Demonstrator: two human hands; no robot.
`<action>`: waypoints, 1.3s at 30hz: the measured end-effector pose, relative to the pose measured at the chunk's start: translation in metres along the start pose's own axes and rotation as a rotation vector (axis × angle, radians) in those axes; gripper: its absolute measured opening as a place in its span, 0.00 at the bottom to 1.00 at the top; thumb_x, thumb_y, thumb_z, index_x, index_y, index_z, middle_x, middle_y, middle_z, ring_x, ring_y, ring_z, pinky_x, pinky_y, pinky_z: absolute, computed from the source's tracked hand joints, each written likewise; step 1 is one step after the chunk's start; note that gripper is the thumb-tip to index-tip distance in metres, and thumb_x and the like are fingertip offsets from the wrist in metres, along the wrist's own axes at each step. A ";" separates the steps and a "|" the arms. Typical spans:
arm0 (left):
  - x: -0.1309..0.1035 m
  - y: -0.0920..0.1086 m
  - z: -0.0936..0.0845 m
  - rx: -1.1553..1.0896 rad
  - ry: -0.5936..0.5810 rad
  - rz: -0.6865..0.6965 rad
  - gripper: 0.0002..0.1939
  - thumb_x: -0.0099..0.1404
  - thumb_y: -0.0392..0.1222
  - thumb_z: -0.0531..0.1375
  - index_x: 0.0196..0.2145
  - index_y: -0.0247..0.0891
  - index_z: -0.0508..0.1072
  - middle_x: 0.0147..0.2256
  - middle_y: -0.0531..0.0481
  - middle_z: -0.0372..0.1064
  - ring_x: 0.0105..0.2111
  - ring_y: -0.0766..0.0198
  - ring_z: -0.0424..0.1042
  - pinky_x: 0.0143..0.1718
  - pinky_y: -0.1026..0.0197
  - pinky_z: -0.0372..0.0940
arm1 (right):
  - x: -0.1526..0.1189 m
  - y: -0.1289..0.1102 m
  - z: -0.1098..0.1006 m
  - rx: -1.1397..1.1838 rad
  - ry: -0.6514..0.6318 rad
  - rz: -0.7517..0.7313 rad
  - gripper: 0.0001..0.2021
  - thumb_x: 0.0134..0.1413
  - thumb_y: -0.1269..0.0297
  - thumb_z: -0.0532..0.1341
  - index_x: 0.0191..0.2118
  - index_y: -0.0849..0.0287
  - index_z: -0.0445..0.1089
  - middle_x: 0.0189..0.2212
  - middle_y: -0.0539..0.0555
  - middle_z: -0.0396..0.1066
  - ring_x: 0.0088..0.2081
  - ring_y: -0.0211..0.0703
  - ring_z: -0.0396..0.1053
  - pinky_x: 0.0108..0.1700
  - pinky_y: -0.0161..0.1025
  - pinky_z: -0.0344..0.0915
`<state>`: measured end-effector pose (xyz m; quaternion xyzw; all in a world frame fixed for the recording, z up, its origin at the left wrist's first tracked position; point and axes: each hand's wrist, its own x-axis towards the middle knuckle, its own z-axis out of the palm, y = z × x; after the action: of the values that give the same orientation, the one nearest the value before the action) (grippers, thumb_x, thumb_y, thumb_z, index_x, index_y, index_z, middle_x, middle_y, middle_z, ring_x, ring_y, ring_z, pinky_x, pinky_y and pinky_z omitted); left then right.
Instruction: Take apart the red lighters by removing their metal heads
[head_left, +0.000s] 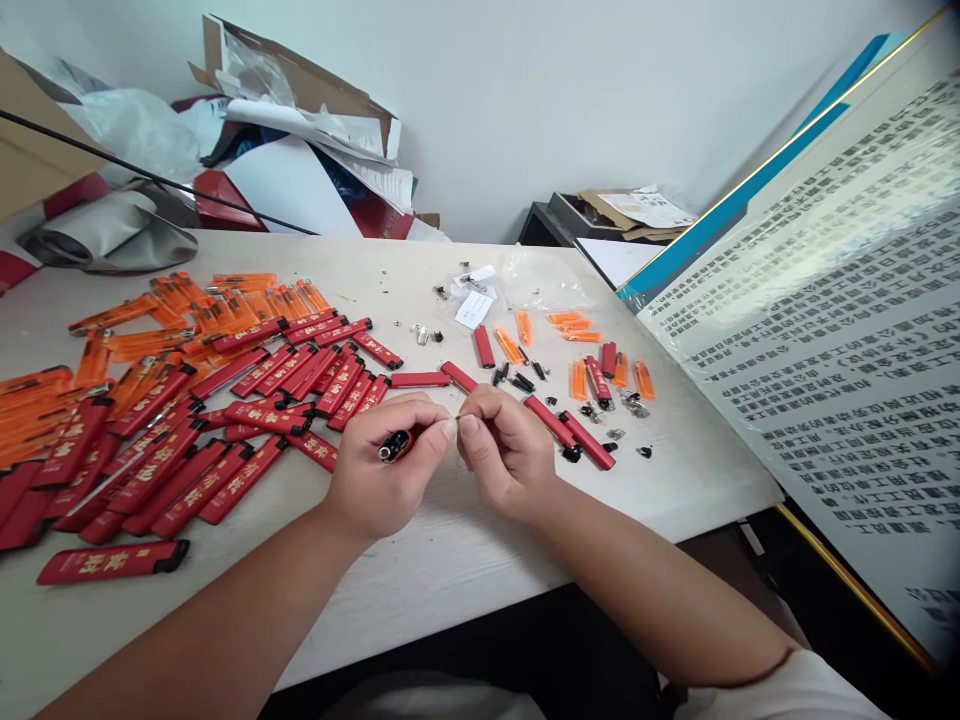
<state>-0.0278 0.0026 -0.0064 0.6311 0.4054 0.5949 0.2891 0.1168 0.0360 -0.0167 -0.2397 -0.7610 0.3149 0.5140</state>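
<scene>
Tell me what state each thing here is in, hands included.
Left hand: curled around a lighter, fingertips pinched
Right hand: fingertips pinched, nothing discernible between
Red lighters: mostly heaped, some apart
Orange lighters: mostly heaped, some apart
Black parts: loose, scattered
Plastic bag: lying crumpled

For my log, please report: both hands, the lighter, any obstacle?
Left hand curled around lighter. Right hand pinched beside left; any held piece unclear. Red lighter pile close at left.

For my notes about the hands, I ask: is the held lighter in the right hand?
No, the lighter shows inside the curled left hand, with its metal-tipped end exposed.
</scene>
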 end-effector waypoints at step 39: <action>0.014 0.000 -0.016 -0.019 -0.167 -0.155 0.06 0.59 0.37 0.65 0.25 0.36 0.78 0.25 0.50 0.74 0.26 0.65 0.71 0.30 0.63 0.68 | 0.005 0.006 -0.014 0.119 -0.125 0.034 0.05 0.61 0.67 0.56 0.34 0.60 0.65 0.26 0.49 0.63 0.22 0.32 0.60 0.24 0.33 0.60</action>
<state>-0.0444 0.0124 0.0029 0.6422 0.4217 0.5201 0.3730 0.1287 0.0469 -0.0142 -0.2013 -0.7674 0.3826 0.4735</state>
